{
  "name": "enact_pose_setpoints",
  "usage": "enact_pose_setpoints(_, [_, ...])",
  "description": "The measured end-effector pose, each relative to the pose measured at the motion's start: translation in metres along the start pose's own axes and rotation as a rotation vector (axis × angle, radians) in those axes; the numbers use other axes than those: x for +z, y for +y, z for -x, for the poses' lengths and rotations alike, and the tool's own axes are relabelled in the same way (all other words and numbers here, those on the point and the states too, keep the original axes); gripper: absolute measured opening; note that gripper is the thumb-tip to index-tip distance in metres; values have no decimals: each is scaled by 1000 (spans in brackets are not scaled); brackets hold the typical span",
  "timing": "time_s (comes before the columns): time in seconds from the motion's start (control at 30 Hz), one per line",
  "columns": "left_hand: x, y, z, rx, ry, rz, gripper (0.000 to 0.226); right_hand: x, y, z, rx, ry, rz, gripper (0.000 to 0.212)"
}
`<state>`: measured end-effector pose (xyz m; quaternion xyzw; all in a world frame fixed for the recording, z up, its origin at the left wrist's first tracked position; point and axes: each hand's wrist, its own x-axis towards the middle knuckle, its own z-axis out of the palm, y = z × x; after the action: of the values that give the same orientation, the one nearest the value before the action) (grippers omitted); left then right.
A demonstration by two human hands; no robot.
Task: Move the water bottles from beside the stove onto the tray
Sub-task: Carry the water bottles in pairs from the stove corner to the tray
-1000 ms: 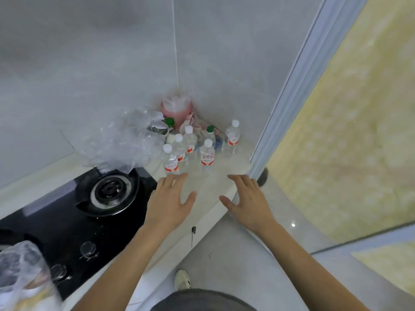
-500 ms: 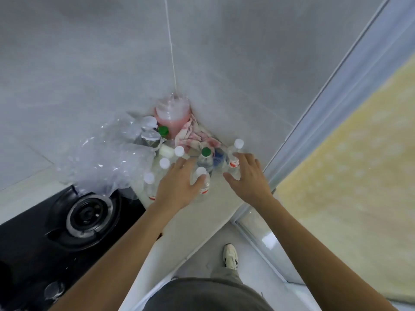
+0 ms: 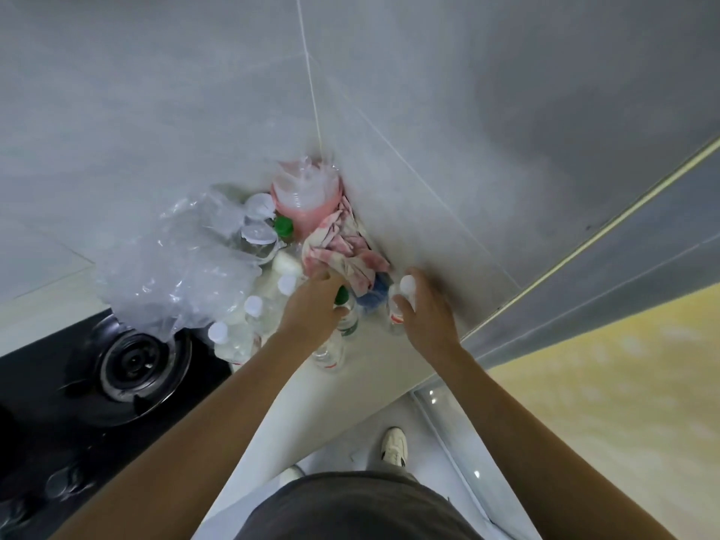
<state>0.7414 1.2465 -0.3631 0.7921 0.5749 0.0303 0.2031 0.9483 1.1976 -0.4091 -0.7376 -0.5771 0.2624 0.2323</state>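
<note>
Grey tiled walls [image 3: 428,111] met in a corner above a pale counter [image 3: 374,376]. Black stove [image 3: 78,403] sat at lower left w/ one round burner [image 3: 136,362]. Crumpled clear plastic bag [image 3: 175,282] lay btwn stove and corner, its edge over the burner rim. Pink container [image 3: 307,196] stood right in the corner, a pink-and-white cloth [image 3: 343,251] bunched just beside it.

Water bottles stood clustered on the counter beside the stove, approx. in front of the cloth: three white-capped bottles [image 3: 253,317] in a row next to the bag, one green-capped bottle [image 3: 346,317] and another clear bottle [image 3: 329,352] under the left hand.

Left hand [image 3: 315,305] was curled down over the green-capped bottle's top, fingers touching the cloth; couldn't tell if the grip was closed on it. Right hand [image 3: 424,313] was wrapped around a white-capped bottle [image 3: 401,302] near the right wall, cap showing above thumb and fingers. No bottle was off the counter. A white shoe [image 3: 394,446] showed on the floor below.
</note>
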Motion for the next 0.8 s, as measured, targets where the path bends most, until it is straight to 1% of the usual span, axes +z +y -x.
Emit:
enact_pose_setpoints(0.1, [0, -1, -5, -40, -5, -5, 25, 4, 1, -4, 30, 13, -85, 33])
enact_pose_setpoints(0.2, [0, -2, -6, -38, 6, -2, 23, 2, -2, -6, 47, 12, -127, 32])
enact_pose_setpoints(0.4, [-11, -4, 0, 39, 30, 13, 31, -4, -9, 4, 14, 48, -51, 31])
enact_pose_setpoints(0.5, [-36, -5, 4, 130, 118, 76, 35, -17, -26, 12, -4, 110, -75, 33])
enact_pose_setpoints(0.63, [-88, -6, 12, 302, 271, 128, 36, -48, -68, 22, -86, 222, -203, 35])
enact_pose_setpoints(0.7, [-116, -7, 21, 365, 351, 178, 38, -66, -94, 27, -158, 273, -249, 38])
enact_pose_setpoints(0.8, [-150, -14, 39, 426, 449, 289, 34, -88, -136, 38, -258, 335, -333, 36])
